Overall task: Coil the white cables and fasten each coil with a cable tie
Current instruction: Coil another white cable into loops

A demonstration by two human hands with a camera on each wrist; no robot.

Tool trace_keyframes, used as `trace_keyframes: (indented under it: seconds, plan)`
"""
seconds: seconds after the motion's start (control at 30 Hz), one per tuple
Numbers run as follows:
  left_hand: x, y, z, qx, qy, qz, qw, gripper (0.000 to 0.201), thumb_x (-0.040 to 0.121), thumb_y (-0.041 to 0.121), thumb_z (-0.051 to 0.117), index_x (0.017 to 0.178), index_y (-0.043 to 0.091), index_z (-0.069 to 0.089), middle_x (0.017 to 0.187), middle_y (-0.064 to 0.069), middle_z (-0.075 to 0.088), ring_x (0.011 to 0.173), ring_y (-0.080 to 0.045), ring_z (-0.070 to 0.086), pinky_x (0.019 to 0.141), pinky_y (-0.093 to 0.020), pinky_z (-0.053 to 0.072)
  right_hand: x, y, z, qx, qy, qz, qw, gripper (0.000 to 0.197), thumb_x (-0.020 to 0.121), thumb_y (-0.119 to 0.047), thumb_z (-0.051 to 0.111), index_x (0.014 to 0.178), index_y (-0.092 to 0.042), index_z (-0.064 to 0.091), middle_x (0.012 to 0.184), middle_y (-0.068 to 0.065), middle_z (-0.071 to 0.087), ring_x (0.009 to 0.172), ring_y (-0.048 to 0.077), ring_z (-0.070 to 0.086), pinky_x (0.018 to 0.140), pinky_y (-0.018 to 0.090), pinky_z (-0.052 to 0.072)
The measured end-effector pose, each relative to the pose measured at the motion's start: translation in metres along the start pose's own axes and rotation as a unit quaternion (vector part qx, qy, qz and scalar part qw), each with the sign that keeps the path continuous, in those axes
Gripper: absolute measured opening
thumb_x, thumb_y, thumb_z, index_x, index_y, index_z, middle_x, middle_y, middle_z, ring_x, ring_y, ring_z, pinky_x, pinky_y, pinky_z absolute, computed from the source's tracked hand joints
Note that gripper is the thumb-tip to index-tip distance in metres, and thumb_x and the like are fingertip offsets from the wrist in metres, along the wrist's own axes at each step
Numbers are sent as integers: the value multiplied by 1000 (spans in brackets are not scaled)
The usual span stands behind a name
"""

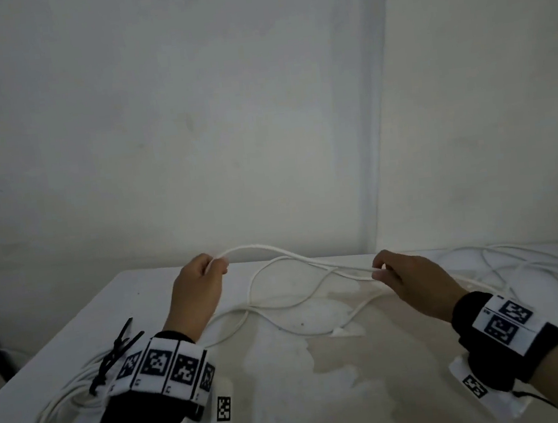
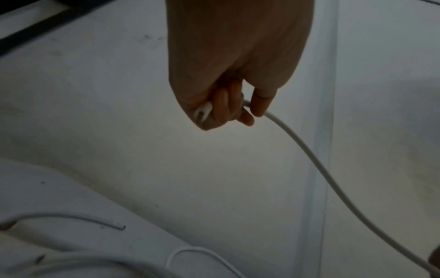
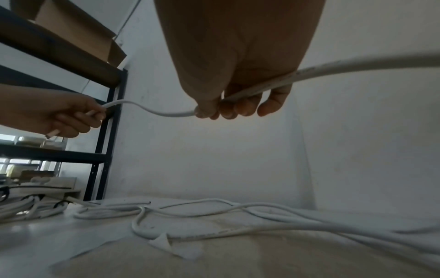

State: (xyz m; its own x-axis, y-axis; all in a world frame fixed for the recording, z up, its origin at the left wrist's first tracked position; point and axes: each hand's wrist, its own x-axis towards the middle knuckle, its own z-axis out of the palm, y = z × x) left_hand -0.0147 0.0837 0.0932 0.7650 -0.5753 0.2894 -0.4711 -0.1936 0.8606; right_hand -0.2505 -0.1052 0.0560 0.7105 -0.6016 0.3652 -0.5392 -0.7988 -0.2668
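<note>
Left hand (image 1: 198, 288) pinching white cable (image 1: 275, 250) end, right hand (image 1: 411, 275) gripping it (2 hands apart); above table (image 1: 324, 396)

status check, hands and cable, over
Left hand grips the white cable near its end. Right hand pinches it further along. Cable not coiled yet. Loose cables lie tangled on the table.

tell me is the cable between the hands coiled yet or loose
Loose: the white cable sags as one strand between the left hand and right hand.
</note>
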Motion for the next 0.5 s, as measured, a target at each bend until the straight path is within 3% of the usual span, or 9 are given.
trace_keyframes:
  seconds: [0.13, 0.27, 0.33, 0.4, 0.5]
  plan:
    - [-10, 4, 1, -27, -3, -19, 999, 27, 91, 17, 46, 66, 12, 51, 61, -2, 43, 58, -18, 37, 51, -30, 26, -22, 22, -14, -76, 93, -65, 991, 6, 73, -19, 62, 75, -14, 60, 56, -2, 62, 45, 23, 60, 47, 27, 37]
    - [-17, 10, 3, -31, -12, -19, 999, 29, 93, 11, 37, 70, 10, 55, 69, -1, 43, 68, -21, 37, 58, -36, 34, -41, 41, -29, -117, 85, -87, 986, 27, 82, -29, 45, 75, -16, 68, 58, -2, 59, 46, 21, 56, 47, 23, 36]
    - [-24, 16, 12, -39, -18, 12, 999, 34, 94, 12, 35, 68, 15, 55, 66, 1, 44, 68, -21, 37, 55, -32, 31, -45, 35, -33, -156, 84, -134, 975, 31, 80, -29, 43, 73, -19, 71, 56, -2, 54, 44, 19, 52, 49, 19, 29]
    - [-33, 26, 23, -34, -23, 56, 998, 32, 95, 12, 36, 71, 18, 56, 65, 3, 47, 62, -20, 40, 55, -29, 32, -47, 21, -34, -170, 84, -172, 967, 32, 78, -31, 41, 75, -22, 72, 56, -5, 55, 45, 15, 53, 46, 18, 32]
    - [-47, 42, 41, 0, -46, 120, 992, 24, 95, 12, 39, 83, 15, 59, 70, -2, 56, 66, -16, 48, 60, -23, 34, -54, 2, -37, -133, 94, -213, 963, 16, 78, -31, 41, 84, -29, 56, 61, -9, 58, 50, 13, 54, 55, 21, 34]
